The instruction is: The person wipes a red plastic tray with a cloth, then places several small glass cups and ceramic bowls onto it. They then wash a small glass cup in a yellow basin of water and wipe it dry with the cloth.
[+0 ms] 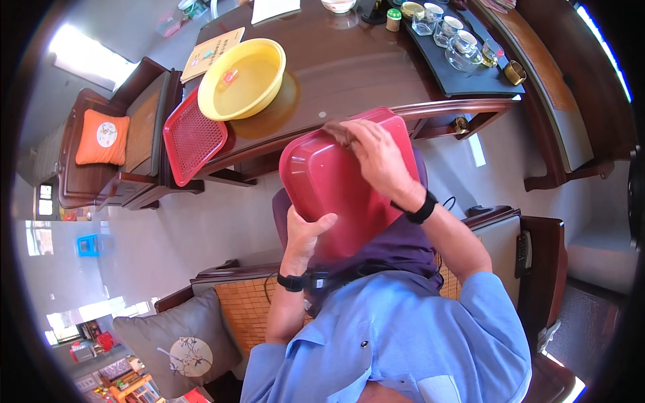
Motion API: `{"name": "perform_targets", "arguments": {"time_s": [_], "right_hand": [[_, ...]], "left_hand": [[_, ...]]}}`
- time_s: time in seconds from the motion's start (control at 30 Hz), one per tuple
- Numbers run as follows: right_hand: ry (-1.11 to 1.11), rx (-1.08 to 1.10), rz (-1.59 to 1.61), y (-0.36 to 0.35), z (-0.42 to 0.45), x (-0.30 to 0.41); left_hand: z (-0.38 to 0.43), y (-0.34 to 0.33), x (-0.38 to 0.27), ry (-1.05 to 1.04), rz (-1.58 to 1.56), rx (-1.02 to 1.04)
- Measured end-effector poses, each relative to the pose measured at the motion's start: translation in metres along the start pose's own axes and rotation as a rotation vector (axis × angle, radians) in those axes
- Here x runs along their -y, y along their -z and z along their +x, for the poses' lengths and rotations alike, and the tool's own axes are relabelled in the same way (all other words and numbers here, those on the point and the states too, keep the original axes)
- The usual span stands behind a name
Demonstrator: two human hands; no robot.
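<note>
A red plastic basin (332, 181) is tilted over my lap, its smooth underside apparently facing up. My left hand (306, 231) grips its near left side, thumb lying on the outer surface. Across the far part of the basin, my right hand (378, 156) presses a brown cloth (338, 133) against its edge. On the table ahead stands a yellow plastic basin (247, 95) that seems to hold water, with a small red patch inside. Beside it, a red perforated plastic tray (194, 136) juts past the table's edge.
The dark wooden table (347, 65) carries a black tea tray (453, 80) with several glasses and cups, a green-capped jar (393, 20) and a booklet (214, 50). A wooden chair with an orange cushion (103, 137) stands left. A grey cushion (176, 342) lies beside me.
</note>
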State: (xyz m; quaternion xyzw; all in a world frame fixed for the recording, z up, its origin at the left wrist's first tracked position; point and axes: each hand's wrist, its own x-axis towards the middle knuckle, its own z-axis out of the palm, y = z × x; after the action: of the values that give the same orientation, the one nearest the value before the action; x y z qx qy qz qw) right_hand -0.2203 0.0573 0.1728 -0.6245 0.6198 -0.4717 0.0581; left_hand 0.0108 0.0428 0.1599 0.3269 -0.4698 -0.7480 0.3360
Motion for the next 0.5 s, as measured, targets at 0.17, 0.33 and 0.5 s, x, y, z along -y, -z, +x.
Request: {"name": "perform_targets", "arguments": {"time_s": [0.17, 0.33, 0.5], "right_hand": [[0.032, 0.182, 0.101, 0.013, 0.021, 0.029], [0.511, 0.337, -0.088, 0.016, 0.019, 0.076], [0.589, 0.321, -0.31, 0.011, 0.006, 0.086]], "left_hand": [[0.004, 0.002, 0.003, 0.023, 0.097, 0.042], [0.006, 0.009, 0.008, -0.038, 0.323, 0.036], [0.003, 0.007, 0.008, -0.065, 0.487, -0.018]]}}
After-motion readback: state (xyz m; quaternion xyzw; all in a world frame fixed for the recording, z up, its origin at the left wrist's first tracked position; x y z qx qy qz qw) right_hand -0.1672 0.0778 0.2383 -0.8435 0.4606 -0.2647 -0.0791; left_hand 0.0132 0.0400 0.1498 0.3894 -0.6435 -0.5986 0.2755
